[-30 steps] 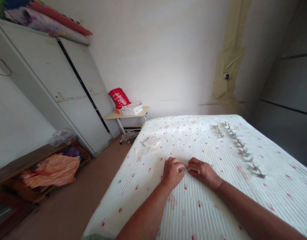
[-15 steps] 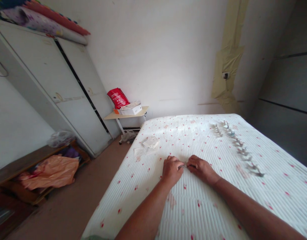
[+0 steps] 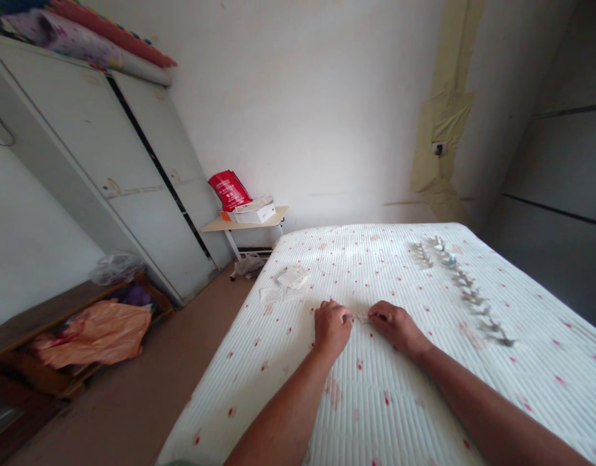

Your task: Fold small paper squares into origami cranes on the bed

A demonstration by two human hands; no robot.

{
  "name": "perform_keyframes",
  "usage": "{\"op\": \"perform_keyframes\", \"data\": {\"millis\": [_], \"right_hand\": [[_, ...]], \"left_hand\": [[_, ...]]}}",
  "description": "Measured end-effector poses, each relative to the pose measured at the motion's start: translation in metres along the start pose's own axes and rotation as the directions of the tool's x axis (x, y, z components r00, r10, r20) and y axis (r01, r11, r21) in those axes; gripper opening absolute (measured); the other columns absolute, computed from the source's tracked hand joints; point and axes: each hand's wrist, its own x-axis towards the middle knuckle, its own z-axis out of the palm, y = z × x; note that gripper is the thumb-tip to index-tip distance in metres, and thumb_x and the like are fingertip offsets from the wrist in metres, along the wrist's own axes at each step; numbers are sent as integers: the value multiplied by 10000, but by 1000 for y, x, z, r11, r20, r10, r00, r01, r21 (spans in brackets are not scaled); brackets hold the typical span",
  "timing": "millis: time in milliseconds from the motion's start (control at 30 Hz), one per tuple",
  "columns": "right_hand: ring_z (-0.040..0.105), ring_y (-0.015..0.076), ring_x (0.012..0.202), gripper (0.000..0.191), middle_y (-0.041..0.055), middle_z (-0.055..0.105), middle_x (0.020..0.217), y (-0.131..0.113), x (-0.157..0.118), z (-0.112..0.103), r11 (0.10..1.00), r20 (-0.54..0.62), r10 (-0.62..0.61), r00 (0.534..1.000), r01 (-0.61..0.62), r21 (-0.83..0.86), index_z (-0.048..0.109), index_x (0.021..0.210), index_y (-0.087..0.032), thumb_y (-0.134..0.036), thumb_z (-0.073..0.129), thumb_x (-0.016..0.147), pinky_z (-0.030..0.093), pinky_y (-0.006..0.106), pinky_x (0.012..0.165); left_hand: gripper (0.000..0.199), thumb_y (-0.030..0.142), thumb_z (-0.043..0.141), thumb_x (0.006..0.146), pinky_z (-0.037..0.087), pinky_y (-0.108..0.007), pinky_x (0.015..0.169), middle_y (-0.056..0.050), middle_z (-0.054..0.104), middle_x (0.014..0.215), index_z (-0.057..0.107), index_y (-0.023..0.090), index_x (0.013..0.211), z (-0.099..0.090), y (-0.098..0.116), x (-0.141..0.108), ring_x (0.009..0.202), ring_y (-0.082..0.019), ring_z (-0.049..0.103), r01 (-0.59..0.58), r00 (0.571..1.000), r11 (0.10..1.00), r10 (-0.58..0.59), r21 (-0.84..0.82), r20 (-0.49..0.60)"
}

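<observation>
A small piece of folded paper (image 3: 361, 317) spans the gap between my two hands, just above the bed. My left hand (image 3: 332, 327) is closed, its thumb and fingertips pinching the left end of the paper. From the right, the curled fingers of my right hand (image 3: 395, 327) pinch the other end. Its exact folds are too small to make out. A stack of printed paper squares (image 3: 292, 277) lies beyond my left hand, with loose sheets (image 3: 273, 296) beside it. Small folded paper cranes (image 3: 465, 278) stand in rows on the right.
All of this rests on a bed with a ribbed, dotted cover (image 3: 346, 401). Behind its far left corner, a small table (image 3: 220, 224) holds a red bag (image 3: 230, 189) and a white box (image 3: 255, 213). A cabinet (image 3: 132, 155) and a low wooden bench (image 3: 30, 317) stand at left.
My hands have moved slightly apart, and more of the folded paper shows between the fingertips. The cranes and the paper stack stay where they were.
</observation>
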Motion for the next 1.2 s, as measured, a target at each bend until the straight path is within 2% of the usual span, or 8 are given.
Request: {"op": "perform_keyframes", "data": {"millis": [67, 133, 300, 400, 533, 833, 1000, 1200], "right_hand": [[552, 134, 655, 193, 20, 601, 707, 1, 1, -1, 996, -17, 81, 997, -80, 45, 591, 746, -174, -244, 418, 797, 426, 241, 618], [546, 133, 640, 188, 13, 596, 684, 0, 2, -2, 994, -7, 98, 995, -98, 49, 586, 723, -175, -242, 421, 786, 422, 238, 602], [554, 137, 677, 189, 32, 592, 724, -8, 1, -4, 999, 33, -26, 999, 27, -32, 605, 676, -181, -210, 442, 768, 418, 246, 627], [561, 133, 687, 186, 32, 586, 733, -7, 0, -3, 998, 31, -56, 998, 56, -4, 605, 679, -182, -197, 446, 774, 421, 238, 630], [565, 139, 688, 173, 34, 603, 736, -1, 0, -1, 1000, -24, -4, 1000, 4, 25, 598, 713, -177, -206, 440, 777, 425, 246, 636], [532, 135, 628, 197, 19, 600, 683, -3, 3, -2, 997, 34, 71, 997, -70, -31, 586, 679, -174, -229, 418, 766, 388, 242, 581], [525, 132, 612, 202, 5, 589, 646, 2, 6, 0, 991, 38, 127, 991, -128, 33, 588, 683, -173, -248, 417, 761, 381, 235, 565], [519, 129, 605, 213, -8, 576, 622, 0, 8, -4, 973, 48, 186, 981, -191, 127, 581, 678, -174, -288, 420, 759, 380, 233, 568]], "left_hand": [[174, 102, 571, 674, 370, -304, 783, -12, 624, 788, 663, 221, 760, 1, 0, 0, 839, -168, 507, -16, 1000, 1000, 16, -16, 3], [171, 108, 581, 666, 370, -305, 790, -9, 622, 794, 663, 223, 764, 1, 1, 0, 846, -168, 505, -56, 998, 998, 56, -42, -4], [146, 123, 596, 662, 354, -325, 862, -4, 614, 757, 668, 229, 731, 3, 4, -1, 830, -163, 510, -143, 990, 986, 143, -82, -6], [104, 132, 612, 653, 334, -341, 903, 5, 606, 704, 658, 223, 675, 3, 6, -2, 779, -155, 516, -128, 992, 990, 128, -60, -15], [86, 135, 616, 650, 346, -344, 876, 3, 602, 686, 642, 216, 642, 3, 6, -2, 767, -160, 513, -88, 996, 995, 87, -42, -17], [160, 114, 604, 647, 337, -354, 917, -1, 625, 764, 656, 225, 750, 6, 4, 0, 803, -163, 522, -98, 995, 993, 98, -65, -13], [221, 129, 603, 658, 312, -366, 949, 2, 633, 802, 660, 243, 839, 6, 4, 1, 810, -161, 532, -122, 992, 990, 124, -71, 30], [162, 177, 626, 666, 372, -317, 819, -5, 629, 786, 664, 234, 813, 6, 7, 3, 823, -170, 515, -102, 995, 992, 103, -77, 6]]}}
